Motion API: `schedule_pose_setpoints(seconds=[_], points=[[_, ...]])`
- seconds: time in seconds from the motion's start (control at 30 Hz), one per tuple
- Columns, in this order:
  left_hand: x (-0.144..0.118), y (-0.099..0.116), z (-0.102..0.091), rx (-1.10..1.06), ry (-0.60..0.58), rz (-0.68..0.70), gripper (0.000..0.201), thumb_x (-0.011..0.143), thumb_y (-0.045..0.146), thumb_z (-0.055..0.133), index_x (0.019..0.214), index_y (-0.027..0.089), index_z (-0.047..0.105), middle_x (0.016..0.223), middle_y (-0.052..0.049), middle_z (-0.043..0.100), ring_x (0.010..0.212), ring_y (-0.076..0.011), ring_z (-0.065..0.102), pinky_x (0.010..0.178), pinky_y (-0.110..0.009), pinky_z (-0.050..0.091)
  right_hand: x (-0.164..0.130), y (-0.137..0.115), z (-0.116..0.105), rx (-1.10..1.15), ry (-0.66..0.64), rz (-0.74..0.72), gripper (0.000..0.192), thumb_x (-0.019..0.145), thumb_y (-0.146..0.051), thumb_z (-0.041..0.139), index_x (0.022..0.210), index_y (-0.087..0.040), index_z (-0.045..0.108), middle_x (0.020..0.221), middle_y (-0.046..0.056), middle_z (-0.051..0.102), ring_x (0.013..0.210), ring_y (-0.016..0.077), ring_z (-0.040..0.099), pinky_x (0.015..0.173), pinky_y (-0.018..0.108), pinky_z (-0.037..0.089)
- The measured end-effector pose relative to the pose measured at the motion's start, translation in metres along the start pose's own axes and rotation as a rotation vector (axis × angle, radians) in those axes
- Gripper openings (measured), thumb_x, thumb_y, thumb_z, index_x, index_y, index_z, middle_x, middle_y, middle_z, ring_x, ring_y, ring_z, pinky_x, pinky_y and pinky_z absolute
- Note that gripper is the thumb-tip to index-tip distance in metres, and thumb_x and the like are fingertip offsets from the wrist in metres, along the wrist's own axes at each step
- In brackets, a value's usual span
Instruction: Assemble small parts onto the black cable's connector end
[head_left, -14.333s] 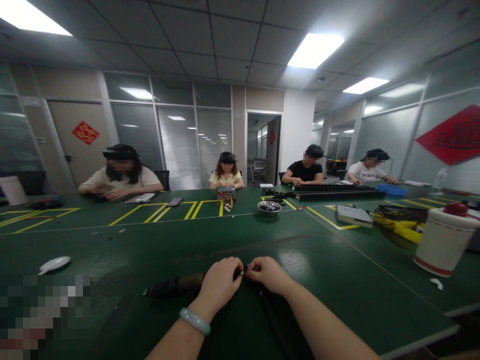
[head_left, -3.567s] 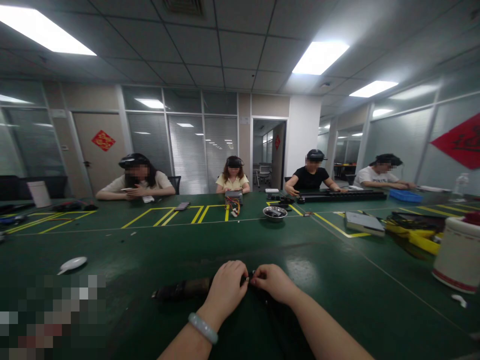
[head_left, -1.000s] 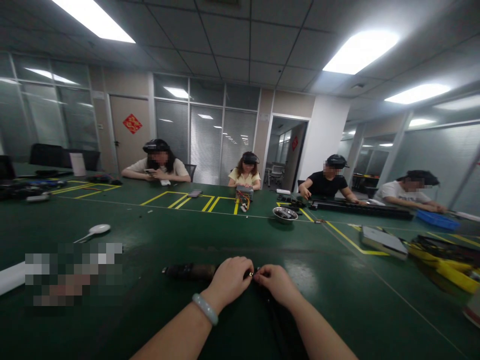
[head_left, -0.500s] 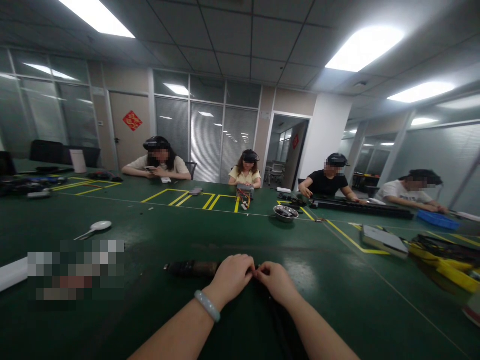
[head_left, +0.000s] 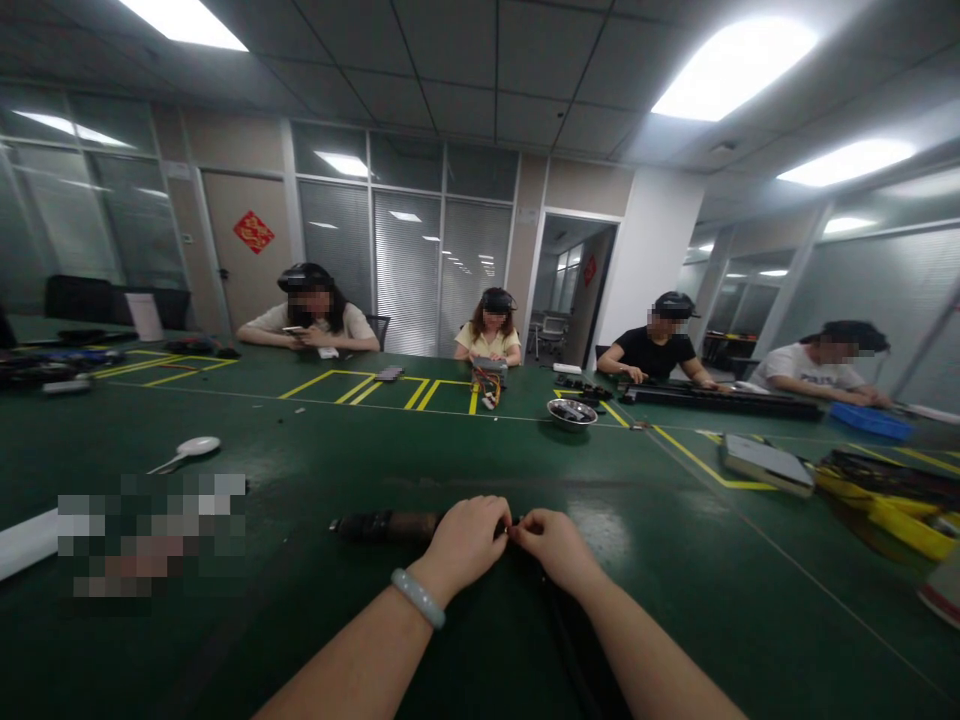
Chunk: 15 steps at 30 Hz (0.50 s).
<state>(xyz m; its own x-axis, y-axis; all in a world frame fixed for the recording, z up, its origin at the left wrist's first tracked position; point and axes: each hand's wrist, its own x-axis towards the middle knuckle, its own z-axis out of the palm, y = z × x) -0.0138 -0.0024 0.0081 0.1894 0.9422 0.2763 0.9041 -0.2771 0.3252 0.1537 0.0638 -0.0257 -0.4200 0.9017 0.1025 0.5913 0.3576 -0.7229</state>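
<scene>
**Both hands pinched together at a dark rod on the green desk**

At nine o'clock from the hands lies a white strip (head_left: 26, 542) at the frame edge, then a pixelled patch. A white spoon (head_left: 187, 451) rests at ten o'clock, well apart from the hands.

The rod (head_left: 386, 525) lies flat on the desk (head_left: 315, 620), running out toward nine o'clock from the left hand (head_left: 466, 538). That hand, with a pale bangle (head_left: 418, 597) at the wrist, is clenched over the rod's near end and hides it. The right hand (head_left: 553, 545) meets it fingertip to fingertip, pinching something too small to make out. A black strap (head_left: 581, 650) runs toward six o'clock under the right forearm.

At twelve o'clock, well beyond, stands a metal bowl (head_left: 571, 412), with a box of coloured wires (head_left: 487, 380) just left of it. Four people sit along the far edge. At two o'clock lies a grey slab (head_left: 765, 465), then yellow and black parts (head_left: 892, 500). Nothing stands between the hands and these.
</scene>
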Motion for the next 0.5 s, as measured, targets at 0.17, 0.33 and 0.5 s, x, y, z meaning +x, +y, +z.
schedule_pose_setpoints(seconds=[0.17, 0.33, 0.5], points=[[-0.0004, 0.0004, -0.0003, 0.005, -0.005, 0.011, 0.006, 0.085, 0.023, 0.055, 0.090, 0.023, 0.059, 0.096, -0.001, 0.063, 0.091, -0.0188, 0.058, 0.079, -0.031, 0.042, -0.0009, 0.0000, -0.0018, 0.008, -0.009, 0.003, 0.023, 0.082, -0.039, 0.063, 0.075, -0.017, 0.070, 0.071, 0.002, 0.069, 0.059, 0.0130, 0.058, 0.051, 0.022, 0.036], [-0.0008, 0.0003, -0.0007, 0.008, 0.001, 0.027, 0.006, 0.086, 0.023, 0.055, 0.089, 0.024, 0.059, 0.095, 0.000, 0.063, 0.091, -0.0185, 0.057, 0.080, -0.031, 0.042, -0.0021, -0.0016, -0.0049, -0.003, -0.021, -0.003, 0.021, 0.082, -0.037, 0.064, 0.077, -0.018, 0.072, 0.073, 0.002, 0.070, 0.063, 0.0139, 0.060, 0.053, 0.022, 0.036], [-0.0005, -0.0003, -0.0003, 0.001, -0.019, 0.015, 0.008, 0.087, 0.026, 0.053, 0.091, 0.023, 0.060, 0.096, -0.001, 0.063, 0.092, -0.0189, 0.057, 0.080, -0.032, 0.042, -0.0017, -0.0013, -0.0064, -0.004, -0.036, -0.017, 0.021, 0.082, -0.036, 0.064, 0.078, -0.017, 0.073, 0.074, 0.002, 0.071, 0.065, 0.0144, 0.060, 0.055, 0.023, 0.036]])
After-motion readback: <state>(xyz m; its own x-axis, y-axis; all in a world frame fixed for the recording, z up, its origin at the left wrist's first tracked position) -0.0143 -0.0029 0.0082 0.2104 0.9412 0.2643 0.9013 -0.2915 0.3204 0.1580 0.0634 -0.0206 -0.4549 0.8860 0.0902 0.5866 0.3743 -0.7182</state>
